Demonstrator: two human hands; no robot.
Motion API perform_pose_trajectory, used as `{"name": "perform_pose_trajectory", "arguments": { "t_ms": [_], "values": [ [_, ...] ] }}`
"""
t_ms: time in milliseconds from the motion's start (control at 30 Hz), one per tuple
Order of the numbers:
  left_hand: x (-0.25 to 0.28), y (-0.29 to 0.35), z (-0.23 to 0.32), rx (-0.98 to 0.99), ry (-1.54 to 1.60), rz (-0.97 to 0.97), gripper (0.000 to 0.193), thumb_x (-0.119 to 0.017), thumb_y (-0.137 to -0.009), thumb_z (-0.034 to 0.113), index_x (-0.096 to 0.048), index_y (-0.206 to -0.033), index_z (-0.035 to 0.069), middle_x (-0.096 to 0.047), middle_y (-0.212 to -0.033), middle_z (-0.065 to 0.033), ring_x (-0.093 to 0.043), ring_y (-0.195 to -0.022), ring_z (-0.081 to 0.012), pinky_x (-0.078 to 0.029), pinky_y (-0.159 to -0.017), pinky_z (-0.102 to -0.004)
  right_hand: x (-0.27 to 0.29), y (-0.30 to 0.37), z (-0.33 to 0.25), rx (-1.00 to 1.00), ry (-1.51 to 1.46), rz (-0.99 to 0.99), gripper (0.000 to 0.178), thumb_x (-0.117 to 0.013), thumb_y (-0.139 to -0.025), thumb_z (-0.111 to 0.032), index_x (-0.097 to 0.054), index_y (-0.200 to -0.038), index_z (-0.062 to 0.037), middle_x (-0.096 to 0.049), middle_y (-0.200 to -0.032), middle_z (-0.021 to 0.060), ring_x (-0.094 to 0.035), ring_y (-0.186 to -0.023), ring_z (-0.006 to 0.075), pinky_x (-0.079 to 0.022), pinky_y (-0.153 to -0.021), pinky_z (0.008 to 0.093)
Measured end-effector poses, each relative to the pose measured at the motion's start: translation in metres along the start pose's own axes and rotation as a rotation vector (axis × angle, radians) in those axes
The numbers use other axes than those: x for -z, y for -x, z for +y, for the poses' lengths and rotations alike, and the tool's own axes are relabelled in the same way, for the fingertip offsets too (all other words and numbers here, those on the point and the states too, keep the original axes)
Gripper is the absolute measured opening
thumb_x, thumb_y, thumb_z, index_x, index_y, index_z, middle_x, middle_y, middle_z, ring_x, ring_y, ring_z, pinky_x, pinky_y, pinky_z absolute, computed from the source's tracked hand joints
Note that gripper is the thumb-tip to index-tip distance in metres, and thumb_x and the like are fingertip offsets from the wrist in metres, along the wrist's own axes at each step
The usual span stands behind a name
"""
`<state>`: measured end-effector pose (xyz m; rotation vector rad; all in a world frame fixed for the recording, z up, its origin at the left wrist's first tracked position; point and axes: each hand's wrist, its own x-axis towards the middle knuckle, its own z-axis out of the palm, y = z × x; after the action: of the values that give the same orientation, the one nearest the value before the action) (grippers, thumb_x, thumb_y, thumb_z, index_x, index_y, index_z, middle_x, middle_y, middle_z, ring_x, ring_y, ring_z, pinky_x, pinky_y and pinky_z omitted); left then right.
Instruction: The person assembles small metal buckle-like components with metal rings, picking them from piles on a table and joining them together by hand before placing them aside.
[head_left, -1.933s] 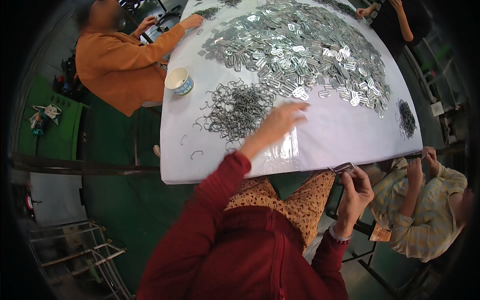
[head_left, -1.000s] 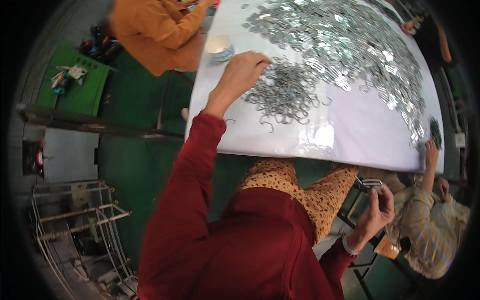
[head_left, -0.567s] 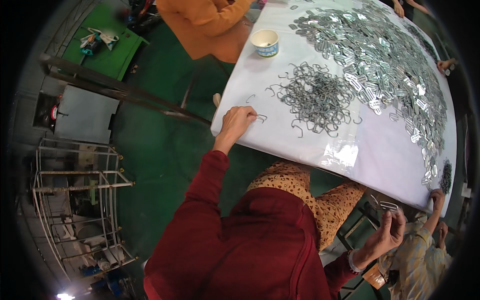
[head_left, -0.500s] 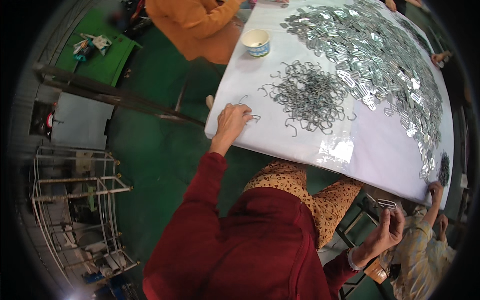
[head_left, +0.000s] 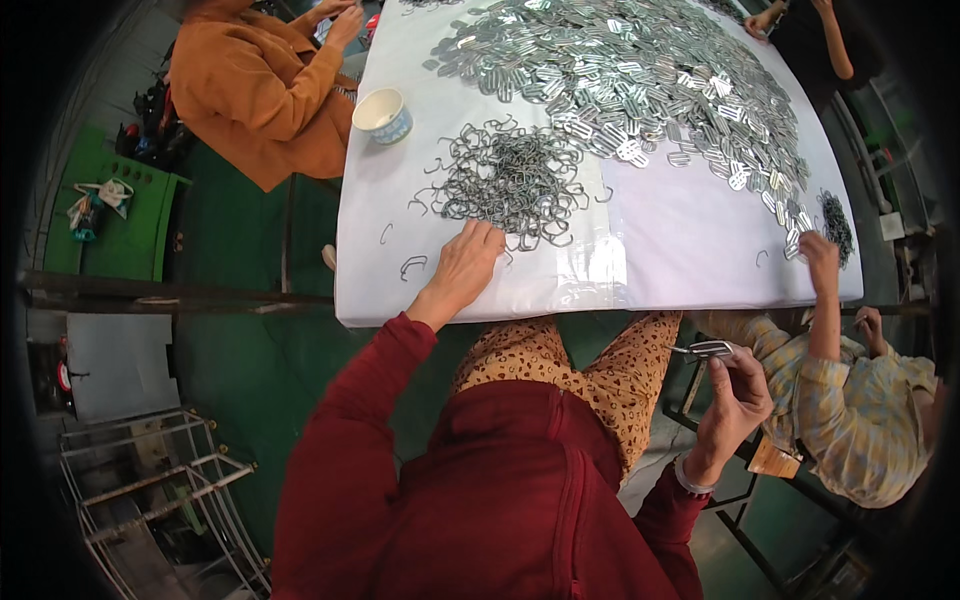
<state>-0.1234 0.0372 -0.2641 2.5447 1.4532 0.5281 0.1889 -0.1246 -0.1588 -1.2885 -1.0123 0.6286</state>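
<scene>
My left hand (head_left: 462, 262) is at the near edge of a pile of bent wire hooks (head_left: 520, 180) on the white table. Its fingers are curled down together, hiding whatever is under the tips. Two loose hooks (head_left: 413, 266) lie to the left of that hand. Off the table's front edge, my right hand (head_left: 735, 405) pinches a slotted metal buckle (head_left: 711, 348) between thumb and fingers. A thin metal end juts from the buckle's left side. Farther back spreads a large heap of flat slotted buckles (head_left: 620, 70).
A paper cup (head_left: 382, 115) stands by the table's left edge. A person in orange (head_left: 250, 90) sits at far left. At right, another person's hand (head_left: 822, 262) reaches near a small dark pile (head_left: 836, 225). A wheeled metal rack (head_left: 150, 490) stands at lower left.
My left hand has moved right, from the loose hooks to the hook pile. My right hand, still holding the buckle, has come up and left. The whole view has shifted.
</scene>
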Motion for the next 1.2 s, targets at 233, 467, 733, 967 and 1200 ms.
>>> {"name": "perform_pose_trajectory", "arguments": {
  "t_ms": [233, 467, 733, 967, 1200],
  "values": [
    [0.015, -0.019, 0.027, 0.145, 0.313, 0.196, 0.01, -0.054, -0.087, 0.008, -0.06, -0.092, 0.002, -0.056, -0.085, -0.0124, -0.054, -0.081, -0.0314, -0.044, -0.071, -0.0392, -0.002, 0.017, 0.003, -0.039, 0.007, 0.009, 0.019, -0.063, -0.078, 0.01, -0.064, -0.095, 0.0023, -0.063, -0.086, 0.0039, -0.056, -0.078, 0.0085, -0.044, -0.071, 0.0195],
    [0.071, 0.03, -0.024, 0.398, 0.054, 0.086, 0.009, -0.059, -0.084, 0.009, -0.064, -0.088, 0.003, -0.061, -0.084, -0.0136, -0.058, -0.08, -0.0317, -0.045, -0.07, -0.0391, -0.003, 0.025, -0.004, -0.056, 0.003, 0.022, 0.022, -0.065, -0.074, 0.012, -0.064, -0.095, 0.0049, -0.059, -0.08, 0.0054, -0.049, -0.075, 0.0106, -0.038, -0.067, 0.022],
    [0.042, 0.041, -0.042, 0.294, 0.037, 0.24, 0.016, -0.064, -0.08, 0.013, -0.067, -0.094, 0.005, -0.063, -0.087, -0.0113, -0.06, -0.082, -0.0278, -0.047, -0.072, -0.037, -0.008, 0.018, -0.003, -0.067, 0.0, -0.036, 0.023, -0.065, -0.073, 0.013, -0.063, -0.095, 0.005, -0.056, -0.078, 0.0051, -0.048, -0.075, 0.0107, -0.037, -0.065, 0.0209],
    [0.024, 0.001, -0.006, 0.443, 0.139, 0.031, 0.014, -0.066, -0.079, 0.015, -0.067, -0.087, 0.003, -0.062, -0.084, -0.014, -0.061, -0.075, -0.0299, -0.048, -0.067, -0.039, -0.012, 0.017, -0.014, -0.034, 0.02, -0.002, 0.019, -0.064, -0.075, 0.011, -0.063, -0.093, 0.0055, -0.056, -0.079, 0.0047, -0.047, -0.073, 0.01, -0.036, -0.063, 0.0201],
    [0.004, 0.01, -0.006, 0.334, -0.023, 0.09, 0.009, -0.061, -0.081, 0.01, -0.064, -0.081, 0.001, -0.06, -0.079, -0.0152, -0.06, -0.074, -0.0322, -0.047, -0.067, -0.0413, -0.015, 0.014, -0.007, -0.098, 0.013, -0.003, 0.02, -0.062, -0.075, 0.013, -0.063, -0.093, 0.0055, -0.056, -0.08, 0.0053, -0.049, -0.074, 0.0103, -0.038, -0.065, 0.0207]
  ]
}}
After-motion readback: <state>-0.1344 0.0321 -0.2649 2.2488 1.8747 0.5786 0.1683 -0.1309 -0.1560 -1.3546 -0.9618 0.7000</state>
